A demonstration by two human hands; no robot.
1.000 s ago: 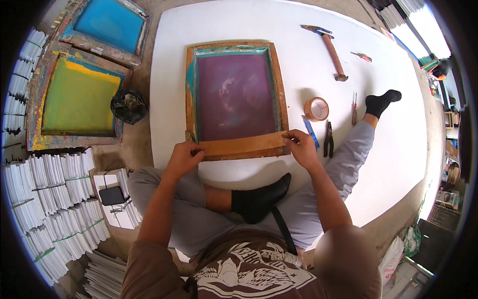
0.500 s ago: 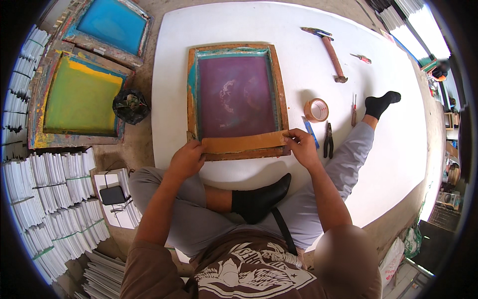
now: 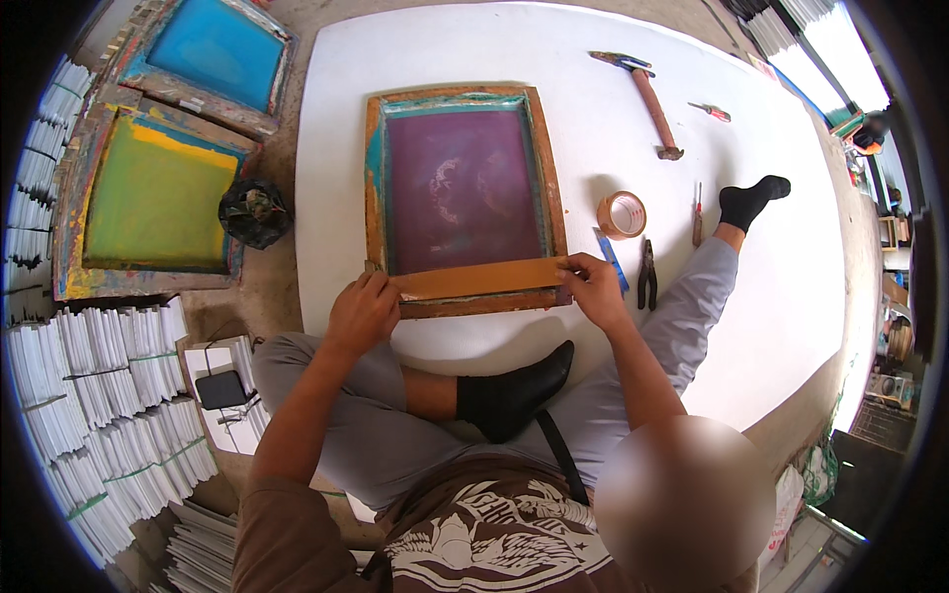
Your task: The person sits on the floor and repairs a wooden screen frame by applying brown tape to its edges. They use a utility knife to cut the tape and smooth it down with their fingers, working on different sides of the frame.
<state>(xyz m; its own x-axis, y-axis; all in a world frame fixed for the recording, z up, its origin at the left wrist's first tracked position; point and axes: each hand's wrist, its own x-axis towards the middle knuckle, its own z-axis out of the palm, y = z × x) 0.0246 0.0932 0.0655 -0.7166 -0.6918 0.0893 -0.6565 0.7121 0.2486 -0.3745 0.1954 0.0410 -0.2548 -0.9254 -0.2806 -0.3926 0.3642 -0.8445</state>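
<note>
A wooden screen-printing frame (image 3: pixel 550 188) with purple mesh (image 3: pixel 435 148) lies flat on the white board in front of me. Stretched across its near end is a strip of brown packing tape (image 3: pixel 479 279). My left hand (image 3: pixel 364 308) pinches the strip's left end at the frame's near left corner. At the near right corner, the fingers of my right hand (image 3: pixel 593 287) close on the other end. How much of the tape touches the mesh or wood, I cannot tell. To the right of the frame stands a roll of brown tape (image 3: pixel 604 219).
Right of the frame lie a blue cutter knife (image 3: pixel 611 261), black pliers (image 3: pixel 647 277), two screwdrivers (image 3: pixel 698 215) and a hammer (image 3: pixel 652 109). At left are a yellow-green screen (image 3: pixel 148 198), a blue screen (image 3: pixel 213 54), a black plastic bag (image 3: pixel 253 213) and paper stacks (image 3: pixel 89 346). My outstretched leg borders the tools.
The tape strip looks straighter and tauter between my hands. The whole view has shifted slightly, and both hands keep hold of the strip's ends.
</note>
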